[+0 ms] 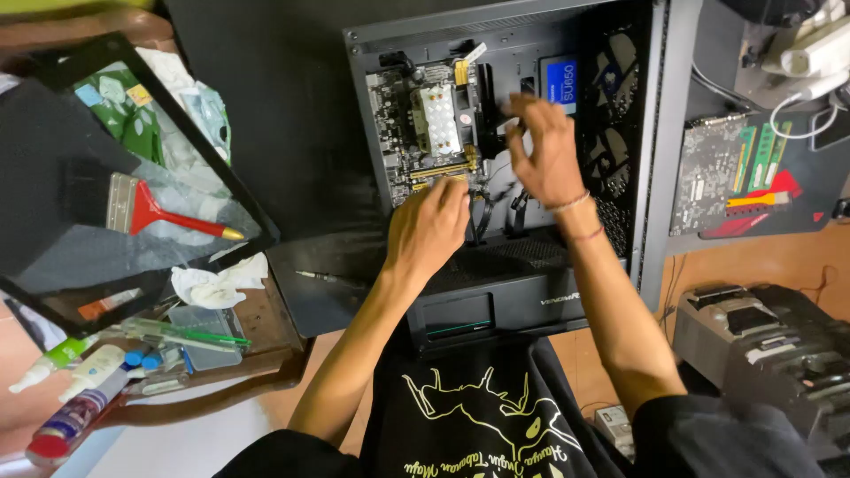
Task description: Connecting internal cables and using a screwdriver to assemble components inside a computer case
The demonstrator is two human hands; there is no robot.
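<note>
An open black computer case [651, 177] lies on its side before me, with a motherboard [398, 133] mounted inside and a pale cooler [436, 118] on it. My left hand [428, 228] rests knuckles-up at the board's lower edge, its fingertips curled down among connectors; whether it grips anything is hidden. My right hand [542, 150] hovers over the case's middle with fingers spread and bent, close to black cables [485, 212]. A blue-labelled drive [560, 81] is fixed just beyond it.
A red-handled paintbrush [142, 211] lies on the glass side panel [133, 265] at left. Crumpled tissue [212, 285], bottles [75, 412] and pens crowd a wooden tray. A screwdriver [323, 278] lies by the case. A graphics card [704, 173] and RAM sticks [760, 158] sit right, a printer [770, 345] below.
</note>
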